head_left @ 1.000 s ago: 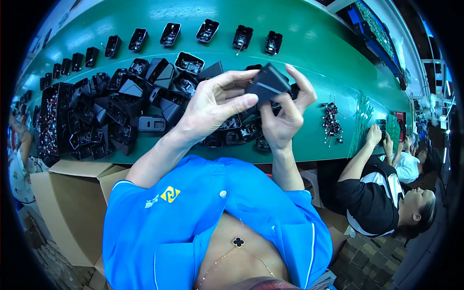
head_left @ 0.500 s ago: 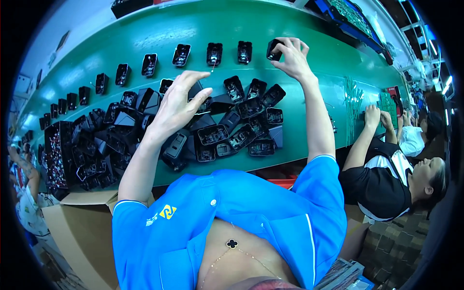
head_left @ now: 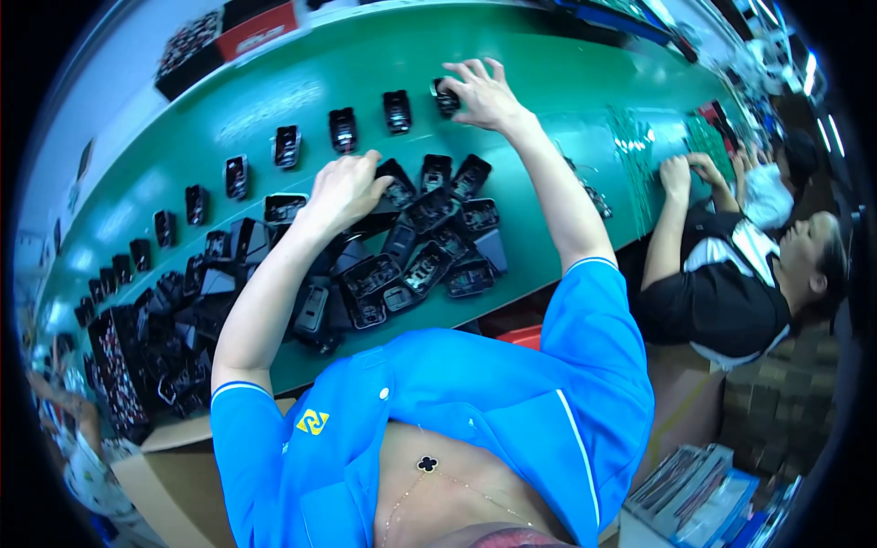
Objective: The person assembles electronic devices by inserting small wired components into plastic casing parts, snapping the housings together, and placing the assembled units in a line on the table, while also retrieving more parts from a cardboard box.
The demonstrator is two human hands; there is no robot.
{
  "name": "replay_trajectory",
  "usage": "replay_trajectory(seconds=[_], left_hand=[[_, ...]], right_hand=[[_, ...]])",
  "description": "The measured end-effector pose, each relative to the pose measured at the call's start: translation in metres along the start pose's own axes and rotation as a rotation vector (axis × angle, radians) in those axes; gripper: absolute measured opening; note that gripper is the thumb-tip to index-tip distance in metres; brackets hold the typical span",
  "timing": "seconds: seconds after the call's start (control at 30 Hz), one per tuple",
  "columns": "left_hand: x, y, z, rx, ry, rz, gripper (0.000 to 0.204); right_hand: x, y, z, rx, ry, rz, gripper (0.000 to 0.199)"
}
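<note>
At the right end of a row of open black plastic housings, my right hand (head_left: 489, 99) has its thumb and fingers around one black plastic housing (head_left: 445, 95) on the green table. Some small parts show inside the housings of that row, such as the near one (head_left: 396, 111). My left hand (head_left: 345, 190) is over the heap, fingers bent and thumb apart from them, beside a tilted black housing (head_left: 398, 183). I see nothing held between its fingers. More black housings (head_left: 427, 268) lie jumbled between my forearms, some facing up.
A bin of small red and black parts (head_left: 119, 370) stands at the left. Across the table's far edge sits a red-and-black box (head_left: 258, 32). Green wires (head_left: 628, 151) lie to the right, where a person in black and white (head_left: 722, 274) works. A cardboard box (head_left: 178, 484) stands below left.
My view has turned, so the table contents sit further left. The right hand's housing now shows its open side, near the row's end. The left hand's fingers have curled in from being stretched out.
</note>
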State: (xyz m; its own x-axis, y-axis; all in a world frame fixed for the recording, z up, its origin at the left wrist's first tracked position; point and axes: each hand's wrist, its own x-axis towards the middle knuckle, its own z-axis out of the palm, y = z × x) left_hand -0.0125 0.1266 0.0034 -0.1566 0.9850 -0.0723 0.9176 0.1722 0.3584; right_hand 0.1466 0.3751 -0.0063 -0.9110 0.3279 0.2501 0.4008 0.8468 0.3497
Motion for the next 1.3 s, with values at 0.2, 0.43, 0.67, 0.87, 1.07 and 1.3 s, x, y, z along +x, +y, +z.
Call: replay_trajectory(seconds=[0.2,0.43,0.67,0.87,1.07,1.3], left_hand=[[0.025,-0.01,0.012,-0.116,-0.095,0.005,0.03],[0.027,-0.006,0.006,-0.41,0.105,0.119,0.028],[-0.019,0.042,-0.045,-1.628,-0.095,-0.146,0.034],[-0.064,0.036,-0.035,-1.995,-0.027,-0.022,0.04],[-0.082,0.028,-0.012,-2.341,0.086,-0.097,0.044],[-0.09,0.017,0.023,-2.588,-0.008,-0.021,0.044]], right_hand=[[-0.077,0.026,-0.036,0.077,0.046,0.358,0.037],[-0.171,0.051,-0.026,0.354,-0.18,0.626,0.035],[-0.176,0.025,-0.009,0.31,0.011,0.43,0.025],[-0.154,0.011,-0.007,0.275,0.046,0.375,0.019],[-0.153,0.005,-0.008,0.325,0.038,0.477,0.013],[-0.165,-0.003,-0.018,0.413,-0.006,0.478,0.011]])
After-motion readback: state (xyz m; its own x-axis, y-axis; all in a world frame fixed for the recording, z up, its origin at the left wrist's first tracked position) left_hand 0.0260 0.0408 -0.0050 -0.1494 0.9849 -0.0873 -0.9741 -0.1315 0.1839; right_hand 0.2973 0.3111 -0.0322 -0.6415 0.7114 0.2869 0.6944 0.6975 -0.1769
